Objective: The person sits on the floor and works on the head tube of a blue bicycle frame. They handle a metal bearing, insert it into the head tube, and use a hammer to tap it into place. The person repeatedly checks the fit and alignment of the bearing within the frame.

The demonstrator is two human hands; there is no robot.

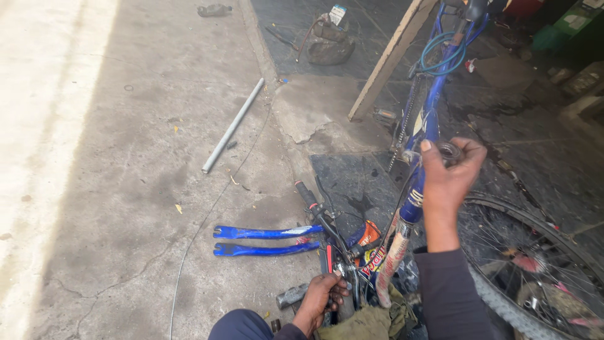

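Head view shows a blue bicycle frame (423,119) lying upturned on the floor (126,189), with the person's two hands at work on it. Right hand (450,179) is raised, fingers closed around a small round metal ring (450,152), likely a bearing part, held just beside the frame tube. Left hand (322,296) is low and near the body, fingers curled around the handlebar (318,214) end where the stem and a rag (365,321) meet. Just beyond the left hand lies the blue fork (264,240), its two legs flat on the floor. To the right of the right hand, a spoked wheel (535,264) rests. Well ahead of both hands lie a grey pipe (233,126) and a wooden plank (390,56) leaning up.

The ring is held only at the fingertips, so I judge it could slip and roll off across the cracked concrete or into the spokes. The loose frame might also tip if the left hand lets go, since nothing else visibly steadies it.
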